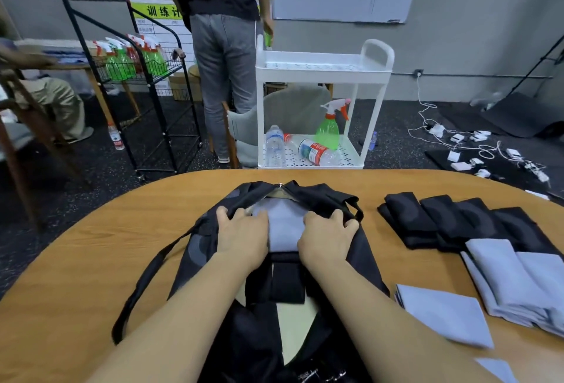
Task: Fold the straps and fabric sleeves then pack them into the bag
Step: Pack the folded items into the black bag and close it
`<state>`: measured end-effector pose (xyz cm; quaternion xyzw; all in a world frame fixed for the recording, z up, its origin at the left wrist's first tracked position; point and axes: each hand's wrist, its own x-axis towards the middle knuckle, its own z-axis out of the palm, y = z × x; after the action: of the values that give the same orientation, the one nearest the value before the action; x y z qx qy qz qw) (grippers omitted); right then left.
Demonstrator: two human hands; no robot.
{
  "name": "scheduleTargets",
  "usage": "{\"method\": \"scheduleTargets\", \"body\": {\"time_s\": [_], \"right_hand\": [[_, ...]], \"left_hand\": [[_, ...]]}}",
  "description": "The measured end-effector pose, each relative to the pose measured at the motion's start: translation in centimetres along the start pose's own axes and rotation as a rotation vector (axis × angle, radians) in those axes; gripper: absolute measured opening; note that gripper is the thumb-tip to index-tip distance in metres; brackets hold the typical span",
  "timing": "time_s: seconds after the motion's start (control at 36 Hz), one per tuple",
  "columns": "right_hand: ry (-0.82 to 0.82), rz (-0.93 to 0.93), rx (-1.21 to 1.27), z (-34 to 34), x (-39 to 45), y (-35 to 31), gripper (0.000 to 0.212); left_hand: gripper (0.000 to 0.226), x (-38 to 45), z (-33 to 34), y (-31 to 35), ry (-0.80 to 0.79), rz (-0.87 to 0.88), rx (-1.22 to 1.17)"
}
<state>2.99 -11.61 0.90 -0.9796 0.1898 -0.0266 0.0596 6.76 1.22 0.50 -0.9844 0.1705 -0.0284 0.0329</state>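
In the head view, a black bag (274, 260) is seen lying open on the wooden counter (91, 260), reaching from the middle of the counter to its near edge, with its zip opening turned toward the far edge. A long black bag strap (146, 272) is trailed out to the left across the counter.

Inside the opening, a folded pale blue fabric sleeve (285, 224) is laid flat, and a folded black strap (287, 276) is seen just nearer, touching the sleeve's near edge.

The left hand (241, 236) is placed at the left side of the opening, its fingers curled over the bag's black edge, so that the edge is gripped. The right hand (328, 236) is placed at the right side, its fingers likewise curled round the bag's edge beside the sleeve. The opening is held between the two hands.

Toward the right edge of the counter, a row of folded black straps (457, 221) is laid out, overlapping one another. Just nearer, a stack of folded pale blue sleeves (512, 279) is set, touching the black row. A single folded blue sleeve (442, 312) is laid apart, between the stack and the bag.

Beyond the far edge, a white cart (323, 68) with bottles is seen on the floor, and a standing person (219, 47) beside it.
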Motion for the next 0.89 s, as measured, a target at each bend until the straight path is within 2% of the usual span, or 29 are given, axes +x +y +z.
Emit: {"method": "scheduleTargets", "body": {"time_s": [0.11,0.22,0.31,0.36,0.39,0.47,0.53,0.61,0.89], "right_hand": [[0.021,-0.056,-0.070,0.8,0.0,0.2,0.018],[0.103,-0.137,-0.145,1.0,-0.4,0.4,0.023],[0.239,-0.234,-0.210,1.5,-1.0,0.7,0.024],[0.244,-0.303,-0.272,2.1,-1.2,1.1,0.030],[0.231,-0.342,-0.297,2.2,-1.2,1.4,0.034],[0.145,-0.444,-0.352,2.0,-1.5,1.8,0.041],[0.069,-0.465,-0.366,1.7,-1.2,2.0,0.047],[0.040,-0.465,-0.404,1.0,-0.9,1.8,0.051],[0.008,-0.448,-0.398,2.3,0.2,2.0,0.054]], "left_hand": [[0.027,-0.1,0.4,-0.2,0.055,0.026,0.018],[0.028,-0.5,0.5,-0.4,0.198,0.065,0.074],[0.023,-0.7,0.8,-0.7,0.297,0.176,0.096],[0.014,-0.8,1.4,-1.3,0.349,0.281,0.129],[0.015,-1.0,1.5,-1.6,0.326,0.320,0.152],[0.041,-1.3,1.7,-1.9,0.166,0.372,0.227],[0.050,-1.2,1.6,-1.9,0.074,0.344,0.280],[0.059,-1.1,1.2,-1.5,0.037,0.285,0.315],[0.058,-1.0,2.1,-1.6,-0.076,0.285,0.366]]}}
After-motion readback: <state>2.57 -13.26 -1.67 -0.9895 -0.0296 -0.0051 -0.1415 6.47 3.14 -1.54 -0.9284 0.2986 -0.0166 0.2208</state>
